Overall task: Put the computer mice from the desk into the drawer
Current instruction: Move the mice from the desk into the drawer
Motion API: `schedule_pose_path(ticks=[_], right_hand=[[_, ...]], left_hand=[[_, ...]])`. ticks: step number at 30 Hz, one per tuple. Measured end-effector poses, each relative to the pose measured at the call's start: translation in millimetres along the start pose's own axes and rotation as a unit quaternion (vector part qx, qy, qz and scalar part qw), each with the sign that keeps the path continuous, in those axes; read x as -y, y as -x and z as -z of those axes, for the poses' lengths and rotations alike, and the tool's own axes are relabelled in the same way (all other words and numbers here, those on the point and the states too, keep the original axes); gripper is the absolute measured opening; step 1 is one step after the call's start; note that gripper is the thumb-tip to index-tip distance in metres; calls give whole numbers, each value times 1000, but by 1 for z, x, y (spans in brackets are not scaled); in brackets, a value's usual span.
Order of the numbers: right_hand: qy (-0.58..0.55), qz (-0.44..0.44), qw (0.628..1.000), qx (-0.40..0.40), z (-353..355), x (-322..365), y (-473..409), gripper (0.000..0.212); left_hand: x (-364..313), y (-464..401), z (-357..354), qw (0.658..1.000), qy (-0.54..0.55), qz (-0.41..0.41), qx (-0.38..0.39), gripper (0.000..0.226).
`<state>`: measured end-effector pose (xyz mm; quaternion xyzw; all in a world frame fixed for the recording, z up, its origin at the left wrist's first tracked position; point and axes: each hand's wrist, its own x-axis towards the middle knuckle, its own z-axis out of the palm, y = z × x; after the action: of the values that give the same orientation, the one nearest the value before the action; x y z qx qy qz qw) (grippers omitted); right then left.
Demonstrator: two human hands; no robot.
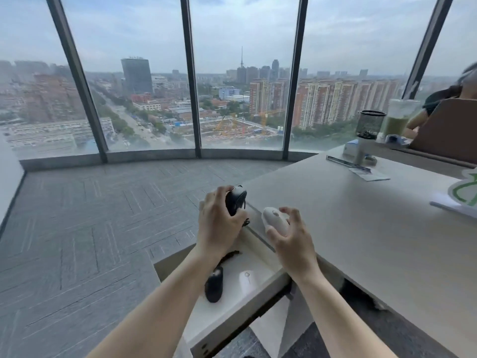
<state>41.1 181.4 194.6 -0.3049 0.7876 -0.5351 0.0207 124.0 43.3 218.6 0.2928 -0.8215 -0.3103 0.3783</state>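
My left hand (219,223) grips a black wired mouse (235,202) above the far end of the open drawer (268,282); its cord hangs down into the drawer. My right hand (291,241) holds a white mouse (275,220) at the desk's left edge, over the drawer's right side. Inside the pale drawer lie a second black mouse (214,285) and a second white mouse (247,280), side by side. The drawer sticks out from under the beige desk (361,228).
On the desk's far right stand a mesh pen cup (370,124), a green drink (398,117), a ruler and papers (369,173). A seated person (454,99) is behind a brown divider. Grey carpet (103,215) and curved windows lie to the left.
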Motion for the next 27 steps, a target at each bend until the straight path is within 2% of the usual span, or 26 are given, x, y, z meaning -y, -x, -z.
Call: schedule_pose_path(ticks=[4, 8, 12, 14, 19, 24, 27], right_hand=[[50, -92, 989, 103, -65, -20, 0, 44], [168, -162, 951, 201, -117, -48, 1, 52], [243, -208, 912, 257, -162, -76, -3, 62], [286, -223, 890, 275, -179, -88, -5, 64], [369, -244, 839, 317, -204, -121, -7, 64], [432, -205, 802, 358, -215, -136, -6, 65], [419, -196, 814, 351, -211, -133, -6, 50]], left_hand=[[62, 10, 10, 996, -58, 67, 0, 49], [121, 21, -2, 975, -141, 162, 50, 55], [163, 30, -28, 914, -246, 261, 192, 65], [180, 36, -43, 881, -279, 299, 238, 65], [216, 42, -68, 827, -330, 355, 284, 63], [236, 46, -82, 819, -321, 368, 302, 62], [239, 47, -82, 818, -319, 371, 302, 53]])
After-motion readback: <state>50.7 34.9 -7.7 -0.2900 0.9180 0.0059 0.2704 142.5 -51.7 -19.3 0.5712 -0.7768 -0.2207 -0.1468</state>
